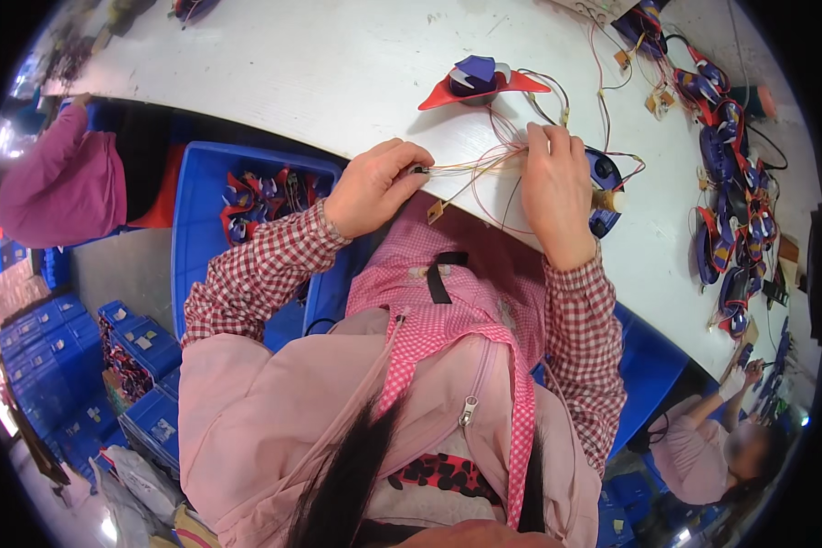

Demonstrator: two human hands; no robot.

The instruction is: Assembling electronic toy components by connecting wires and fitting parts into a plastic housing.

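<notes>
My left hand (374, 190) is closed at the table's front edge, thumb and forefinger pinching a small black connector (419, 170) at the end of a bundle of thin wires (470, 168). The wires, red, yellow and pale, run across to my right hand (560, 192), whose bent fingertips press together on them. A small tan circuit board (437, 212) hangs by its wire at the edge. Beside my right hand, and partly hidden by it, lies a dark blue plastic shell (605, 170) with a tan cylindrical part (607, 200). Beyond the wires sits a red and purple winged plastic piece (475, 82).
A blue bin (192, 196) with several red and purple pieces stands left of my lap. Wired purple and red assemblies (731, 183) line the white table's (338, 73) right side. Co-workers sit at far left (64, 183) and lower right (703, 447). Blue crates (46, 342) fill the lower left.
</notes>
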